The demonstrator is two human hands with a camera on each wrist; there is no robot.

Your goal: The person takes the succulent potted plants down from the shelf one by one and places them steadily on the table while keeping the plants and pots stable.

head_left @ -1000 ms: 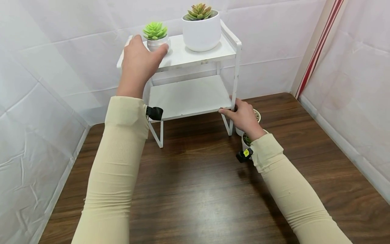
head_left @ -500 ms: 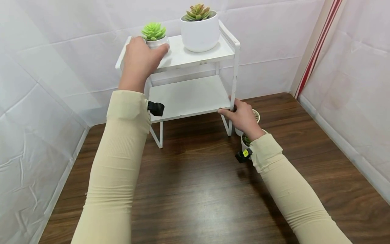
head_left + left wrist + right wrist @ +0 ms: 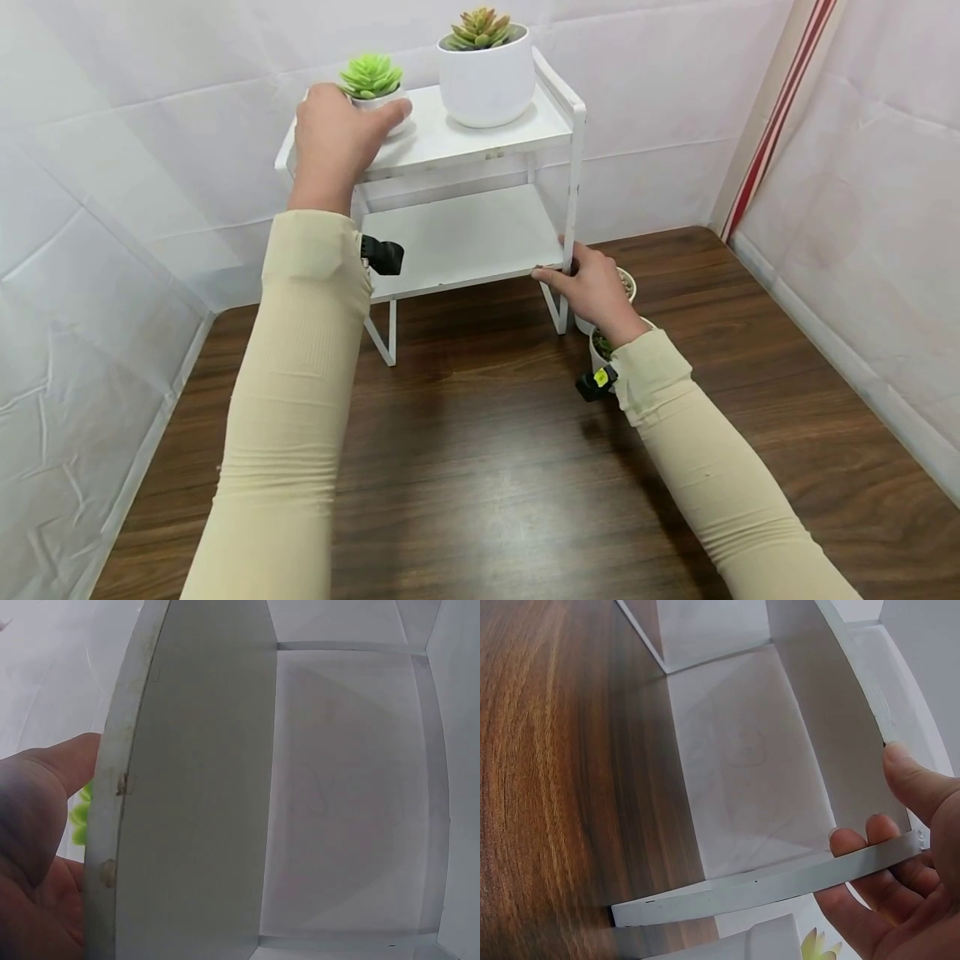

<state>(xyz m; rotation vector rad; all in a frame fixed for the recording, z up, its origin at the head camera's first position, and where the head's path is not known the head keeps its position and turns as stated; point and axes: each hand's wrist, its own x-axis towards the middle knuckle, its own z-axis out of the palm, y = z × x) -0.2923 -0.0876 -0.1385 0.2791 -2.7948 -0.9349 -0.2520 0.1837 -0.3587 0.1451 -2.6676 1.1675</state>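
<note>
My left hand [image 3: 335,137] holds a small white pot [image 3: 390,102] with a bright green succulent [image 3: 371,77], at the left end of the white two-tier shelf's top [image 3: 431,143]. The thumb lies on the pot's right side and the other fingers are mostly hidden behind the hand. In the left wrist view the shelf edge covers most of the plant. My right hand [image 3: 597,287] grips the lower right corner of the shelf, thumb on the front edge of the lower board [image 3: 461,237], fingers curled round the side upright [image 3: 772,883].
A larger white pot [image 3: 487,83] with a reddish-green succulent [image 3: 480,29] stands on the top's right half. Two small potted plants, one a white pot [image 3: 598,350], stand on the brown table [image 3: 465,433] beside the shelf, partly behind my right hand. White sheeting [image 3: 675,100] surrounds the table.
My left wrist and sleeve have moved slightly up and forward, the hand still on the small pot. The whole view has drifted a little; my right hand stays on the shelf corner.
</note>
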